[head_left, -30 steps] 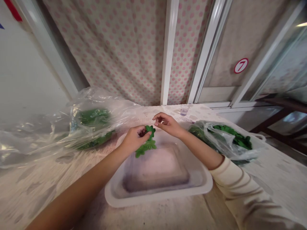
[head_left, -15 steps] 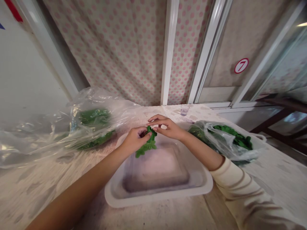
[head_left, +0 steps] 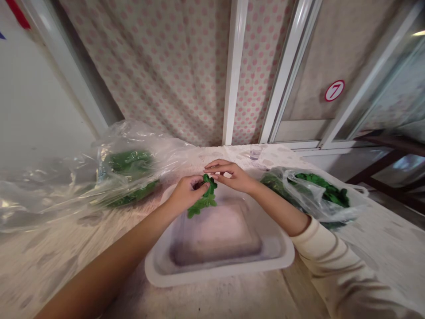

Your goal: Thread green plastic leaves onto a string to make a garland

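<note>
My left hand (head_left: 191,191) is closed, with thumb and fingers pinching a small bunch of green leaf shapes (head_left: 202,204). The lighter, lobed leaves hang below the thumb, and a darker green piece stands up at the fingertips. My right hand (head_left: 230,175) hovers just right of it, fingers stretched out and slightly apart, its thumb tip at the dark green leaf; whether it touches cannot be made out. Both hands are over the far rim of a white plastic tray (head_left: 219,278), and its inner floor shows bare.
A large clear plastic bag (head_left: 133,133) holding green leaves lies at the left. To the right sits an open plastic bag (head_left: 299,195) of dark green leaves. A small clear cup (head_left: 255,153) stands at the back, near the polka-dot curtain (head_left: 186,66). A patterned cloth (head_left: 43,266) covers the table.
</note>
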The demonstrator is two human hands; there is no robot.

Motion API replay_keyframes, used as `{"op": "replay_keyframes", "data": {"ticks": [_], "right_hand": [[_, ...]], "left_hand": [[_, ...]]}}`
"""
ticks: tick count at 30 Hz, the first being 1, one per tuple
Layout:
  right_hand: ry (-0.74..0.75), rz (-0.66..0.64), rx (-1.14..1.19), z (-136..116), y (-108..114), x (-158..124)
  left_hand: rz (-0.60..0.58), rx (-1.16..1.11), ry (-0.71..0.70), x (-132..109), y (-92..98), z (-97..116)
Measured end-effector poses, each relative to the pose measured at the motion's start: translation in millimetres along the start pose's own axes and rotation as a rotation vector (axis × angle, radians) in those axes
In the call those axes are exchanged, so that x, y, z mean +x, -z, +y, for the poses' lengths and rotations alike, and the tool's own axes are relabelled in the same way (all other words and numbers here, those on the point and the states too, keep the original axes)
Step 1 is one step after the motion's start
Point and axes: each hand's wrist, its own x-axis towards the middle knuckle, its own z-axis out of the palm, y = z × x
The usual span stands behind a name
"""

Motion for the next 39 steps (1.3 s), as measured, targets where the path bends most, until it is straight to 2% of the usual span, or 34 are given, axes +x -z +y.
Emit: {"op": "replay_keyframes", "data": {"ticks": [21, 39], "right_hand": [[-0.005, -0.014, 0.0, -0.1, 0.4, -0.3], [0.0, -0.008, 0.03, 0.2, 0.9, 0.4]], "left_hand": [[0.0, -0.01, 0.0, 0.2, -0.2, -1.3], [-0.022, -0.114, 0.072, 0.0, 0.4, 4.0]]}}
